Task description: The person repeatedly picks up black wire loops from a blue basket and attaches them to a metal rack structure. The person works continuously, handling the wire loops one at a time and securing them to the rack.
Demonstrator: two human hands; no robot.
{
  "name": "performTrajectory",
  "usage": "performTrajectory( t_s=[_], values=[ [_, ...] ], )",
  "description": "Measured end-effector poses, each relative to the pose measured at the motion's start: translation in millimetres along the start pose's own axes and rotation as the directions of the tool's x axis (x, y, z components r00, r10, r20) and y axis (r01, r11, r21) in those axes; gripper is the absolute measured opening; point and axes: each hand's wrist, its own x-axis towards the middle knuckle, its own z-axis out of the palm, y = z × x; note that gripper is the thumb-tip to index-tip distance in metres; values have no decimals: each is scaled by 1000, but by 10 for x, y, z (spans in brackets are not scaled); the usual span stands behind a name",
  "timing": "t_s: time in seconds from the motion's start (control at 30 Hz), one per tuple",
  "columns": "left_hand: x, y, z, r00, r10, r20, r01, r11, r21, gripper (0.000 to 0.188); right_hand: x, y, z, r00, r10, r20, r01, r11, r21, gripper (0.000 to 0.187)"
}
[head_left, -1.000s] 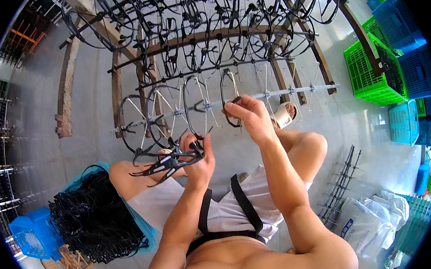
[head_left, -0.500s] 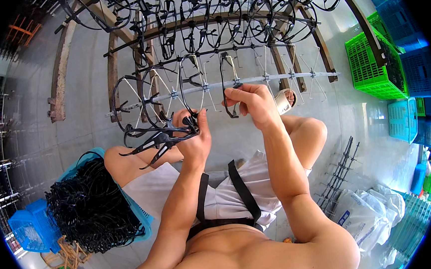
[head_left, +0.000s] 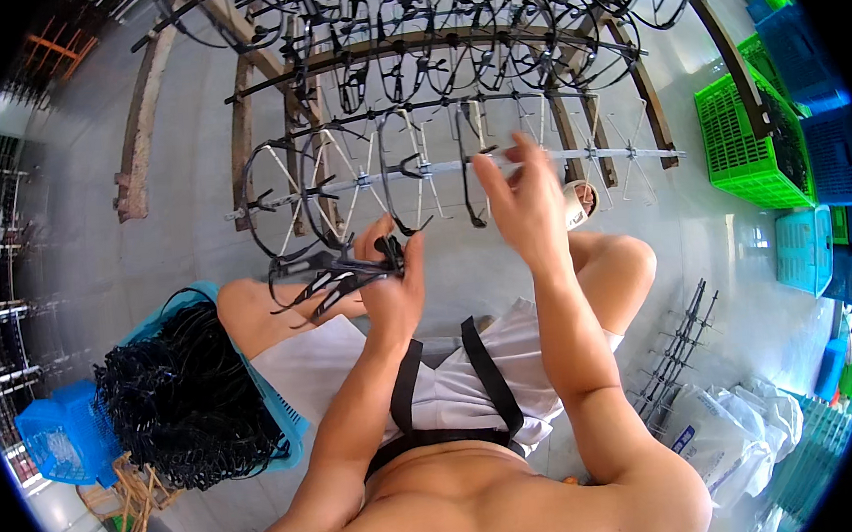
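Note:
My left hand [head_left: 394, 290] is closed around a bunch of thin black plastic frames [head_left: 336, 277] whose curved, pointed ends stick out to the left. Just above it runs a pale horizontal rod [head_left: 663, 152] set with crossed wire prongs. Several black curved frames hang on its left prongs, one black frame [head_left: 469, 184] near its middle. Beside that frame, my right hand [head_left: 530, 204] is raised with thumb and fingers apart, holding nothing. The right-hand prongs of the rod carry no frames.
Rows of black frames hang on a brown metal rack [head_left: 568, 34] ahead. A light-blue basket [head_left: 295, 435] heaped with black parts sits at my left. Green [head_left: 749, 145] and blue crates stand at the right, with white plastic bags [head_left: 724, 433] and black prong rods [head_left: 683, 342] on the floor.
My right hand has let go of the frame at mid-rod and opened, moving slightly right and up. My left hand still grips its bunch. The whole view has shifted slightly.

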Motion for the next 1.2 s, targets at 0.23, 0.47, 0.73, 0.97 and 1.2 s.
performTrajectory(
  t_s=[0.23, 0.47, 0.73, 0.97, 1.2],
  values=[
    [-292, 408, -681, 855, -278, 439, 517, 539, -665, 61, -667, -150, 211, 681, -395, 616, 195, 910, 366, 49],
    [-292, 466, -831, 898, -111, 426, 431, 424, -796, 78, -843, -229, 274, 631, -382, 675, 89, 900, 426, 30],
    [-348, 340, -815, 830, -276, 485, 503, -5, -864, 33, -1009, -148, 176, 760, -284, 584, 99, 939, 329, 17],
    [-585, 345, -608, 950, -114, 292, 294, 647, -703, 47, -1222, -28, 148, 888, 13, 460, -334, 707, 624, 18],
    [-706, 108, -447, 937, 169, 307, -70, 949, -308, 68, -858, -214, -808, 964, 32, 265, -266, 217, 939, 38]
  ],
)
